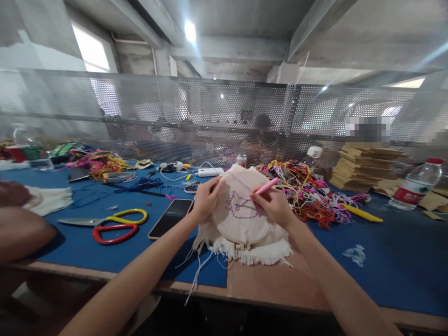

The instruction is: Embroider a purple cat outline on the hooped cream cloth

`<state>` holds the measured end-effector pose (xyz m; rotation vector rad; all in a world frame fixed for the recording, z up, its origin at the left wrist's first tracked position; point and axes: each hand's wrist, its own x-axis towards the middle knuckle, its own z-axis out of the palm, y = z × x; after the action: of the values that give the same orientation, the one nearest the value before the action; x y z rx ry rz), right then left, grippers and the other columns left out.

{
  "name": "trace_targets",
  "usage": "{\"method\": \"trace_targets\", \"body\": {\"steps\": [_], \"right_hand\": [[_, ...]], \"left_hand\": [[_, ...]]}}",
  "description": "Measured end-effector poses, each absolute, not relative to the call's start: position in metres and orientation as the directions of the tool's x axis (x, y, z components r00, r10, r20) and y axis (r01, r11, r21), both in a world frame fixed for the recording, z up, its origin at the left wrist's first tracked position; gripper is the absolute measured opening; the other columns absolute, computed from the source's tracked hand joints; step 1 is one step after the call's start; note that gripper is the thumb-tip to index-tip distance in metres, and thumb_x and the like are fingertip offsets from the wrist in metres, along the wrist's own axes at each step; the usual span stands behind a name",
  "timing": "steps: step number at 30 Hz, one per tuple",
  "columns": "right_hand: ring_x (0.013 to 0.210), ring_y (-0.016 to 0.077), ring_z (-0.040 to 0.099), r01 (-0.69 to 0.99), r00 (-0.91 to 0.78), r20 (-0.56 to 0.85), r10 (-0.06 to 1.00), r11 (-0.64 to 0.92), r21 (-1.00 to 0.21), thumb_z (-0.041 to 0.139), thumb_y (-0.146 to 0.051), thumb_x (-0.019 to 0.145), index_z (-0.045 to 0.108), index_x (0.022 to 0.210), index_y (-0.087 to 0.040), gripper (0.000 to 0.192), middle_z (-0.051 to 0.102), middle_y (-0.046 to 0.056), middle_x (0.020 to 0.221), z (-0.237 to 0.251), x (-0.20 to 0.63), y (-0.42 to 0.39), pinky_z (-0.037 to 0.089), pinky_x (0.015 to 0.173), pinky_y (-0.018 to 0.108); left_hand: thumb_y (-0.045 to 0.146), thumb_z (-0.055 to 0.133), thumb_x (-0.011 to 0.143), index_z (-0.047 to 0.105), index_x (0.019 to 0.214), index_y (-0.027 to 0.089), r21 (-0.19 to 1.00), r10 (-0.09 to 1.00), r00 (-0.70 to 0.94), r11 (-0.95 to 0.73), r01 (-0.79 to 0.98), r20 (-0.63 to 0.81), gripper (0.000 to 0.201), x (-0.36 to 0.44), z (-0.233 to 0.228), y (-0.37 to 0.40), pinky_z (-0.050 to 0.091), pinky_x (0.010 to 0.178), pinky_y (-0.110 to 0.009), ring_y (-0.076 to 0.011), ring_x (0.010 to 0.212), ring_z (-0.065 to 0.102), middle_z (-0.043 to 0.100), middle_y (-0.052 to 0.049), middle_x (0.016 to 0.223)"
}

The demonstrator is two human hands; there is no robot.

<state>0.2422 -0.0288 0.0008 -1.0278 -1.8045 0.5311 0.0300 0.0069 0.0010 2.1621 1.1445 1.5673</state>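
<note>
My left hand (206, 198) is closed on the upper left rim of a round embroidery hoop, its fingers partly behind the edge. Cream cloth (241, 226) is stretched in the hoop, with a fringed border hanging below and a screw clasp (243, 246) at the bottom. Purple stitches (245, 216) form an outline on the cloth. In my right hand (275, 205) is a pink punch needle (268, 185), held like a pen and tilted, its thin metal tip at the stitched outline. The hoop leans up from the table edge.
Left of the hoop lie a phone (171, 219) and large scissors (117, 226) with red and yellow handles. Tangled yarn (297, 186), a yellow cutter (362, 213), stacked cardboard (364, 168) and a water bottle (416, 184) are to the right. Another person's arm (24, 233) rests at far left.
</note>
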Motion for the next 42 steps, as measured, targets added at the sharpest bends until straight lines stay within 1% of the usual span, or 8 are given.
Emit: {"method": "trace_targets", "body": {"steps": [14, 18, 21, 26, 31, 36, 39, 42], "right_hand": [[0.048, 0.0117, 0.051, 0.497, -0.139, 0.560, 0.817, 0.546, -0.674, 0.050, -0.053, 0.080, 0.065, 0.080, -0.014, 0.042, 0.055, 0.001, 0.053, -0.001, 0.239, -0.030, 0.038, 0.046, 0.022], [0.053, 0.0135, 0.056, 0.582, -0.174, 0.521, 0.836, 0.514, -0.630, 0.047, -0.051, 0.082, 0.065, 0.078, -0.015, 0.040, 0.061, 0.003, 0.060, -0.006, 0.236, -0.025, 0.040, 0.051, 0.023], [0.060, 0.0151, 0.059, 0.644, -0.223, 0.477, 0.850, 0.496, -0.582, 0.049, -0.049, 0.082, 0.065, 0.075, -0.015, 0.037, 0.065, 0.005, 0.068, -0.013, 0.230, -0.022, 0.041, 0.057, 0.024], [0.061, 0.0151, 0.056, 0.699, -0.320, 0.419, 0.850, 0.510, -0.501, 0.048, -0.043, 0.084, 0.064, 0.072, -0.014, 0.034, 0.064, 0.005, 0.068, -0.021, 0.222, -0.025, 0.037, 0.057, 0.024], [0.055, 0.0133, 0.049, 0.735, -0.362, 0.410, 0.837, 0.527, -0.427, 0.047, -0.040, 0.084, 0.059, 0.068, -0.014, 0.033, 0.060, 0.004, 0.064, -0.021, 0.220, -0.028, 0.031, 0.052, 0.024], [0.057, 0.0140, 0.049, 0.722, -0.403, 0.375, 0.835, 0.541, -0.430, 0.047, -0.033, 0.084, 0.060, 0.071, -0.015, 0.025, 0.062, 0.004, 0.067, -0.023, 0.216, -0.029, 0.032, 0.055, 0.024], [0.070, 0.0168, 0.053, 0.662, -0.446, 0.422, 0.789, 0.608, -0.438, 0.047, -0.022, 0.080, 0.062, 0.082, -0.015, 0.017, 0.065, 0.008, 0.083, -0.025, 0.214, -0.030, 0.037, 0.065, 0.026], [0.074, 0.0179, 0.054, 0.624, -0.448, 0.442, 0.777, 0.626, -0.468, 0.043, -0.021, 0.081, 0.063, 0.088, -0.017, 0.021, 0.066, 0.007, 0.086, -0.026, 0.212, -0.031, 0.038, 0.067, 0.027]], "left_hand": [[0.040, 0.039, 0.088, 0.062, 0.107, 0.015, 0.588, 0.699, 0.126, -0.672, 0.449, 0.703, 0.039, 0.029, 0.001, 0.005, 0.041, 0.071, -0.024, -0.0156, 0.077, 0.056, 0.067, -0.004, 0.092], [0.041, 0.039, 0.086, 0.064, 0.086, 0.014, 0.595, 0.778, 0.208, -0.598, 0.537, 0.593, 0.037, 0.026, -0.004, 0.018, 0.035, 0.061, -0.024, -0.0137, 0.065, 0.050, 0.062, -0.002, 0.074], [0.044, 0.038, 0.085, 0.057, 0.063, 0.014, 0.566, 0.853, 0.289, -0.509, 0.649, 0.435, 0.041, 0.025, -0.013, 0.026, 0.027, 0.052, -0.024, -0.0114, 0.054, 0.040, 0.050, 0.001, 0.056], [0.043, 0.039, 0.084, 0.050, 0.056, 0.016, 0.470, 0.903, 0.330, -0.425, 0.773, 0.275, 0.040, 0.027, -0.031, 0.021, 0.023, 0.050, -0.024, -0.0109, 0.048, 0.036, 0.044, 0.002, 0.051], [0.040, 0.040, 0.086, 0.063, 0.080, 0.017, 0.370, 0.809, 0.390, -0.559, 0.742, 0.440, 0.032, 0.035, -0.029, 0.012, 0.040, 0.070, -0.030, -0.0179, 0.072, 0.053, 0.060, -0.006, 0.074], [0.034, 0.035, 0.090, 0.050, 0.120, 0.021, 0.296, 0.572, 0.553, -0.807, 0.510, 0.606, 0.036, 0.042, -0.014, 0.002, 0.032, 0.099, -0.037, -0.0203, 0.112, 0.045, 0.054, -0.009, 0.118], [0.032, 0.037, 0.090, 0.052, 0.114, 0.020, 0.358, 0.509, 0.589, -0.861, 0.362, 0.628, 0.031, 0.047, -0.011, -0.006, 0.032, 0.100, -0.033, -0.0191, 0.112, 0.044, 0.052, -0.009, 0.119], [0.035, 0.045, 0.087, 0.058, 0.099, 0.017, 0.507, 0.571, 0.530, -0.815, 0.280, 0.627, 0.025, 0.051, -0.013, -0.012, 0.037, 0.095, -0.031, -0.0184, 0.104, 0.049, 0.056, -0.009, 0.108]]}}
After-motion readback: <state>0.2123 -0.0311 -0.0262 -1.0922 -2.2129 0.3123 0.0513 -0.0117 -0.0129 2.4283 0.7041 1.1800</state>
